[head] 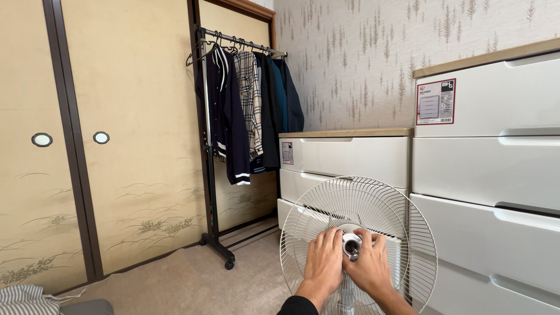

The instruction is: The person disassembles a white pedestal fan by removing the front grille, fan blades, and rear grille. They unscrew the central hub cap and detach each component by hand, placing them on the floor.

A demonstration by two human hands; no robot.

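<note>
1. The left hand (324, 262) and the right hand (370, 267) sit close together, thumbs nearly meeting, at the centre of a white wire fan guard (357, 201).
2. Both hands curl their fingers onto the small round hub (352, 246), a pale ring with a dark hole in its middle; each hand grips one side of it, the left hand's sleeve (297, 306) dark at the wrist.
3. The fan guard is a round cage of thin radial wires inside a hoop rim, standing upright and facing the person; the hub lies right between the two hands.
4. Behind the guard and to the right of the hands stand glossy white plastic drawer chests (501, 175) with pale wood-coloured tops, one low, one taller.
5. Up and to the left of the hands, a black metal clothes rack (209, 175) on castors carries dark jackets and a checked shirt.
6. Farther left are beige sliding doors (134, 146) with round recessed pulls and faint grass patterns.
7. Below is a beige, short-piled carpet (192, 280).
</note>
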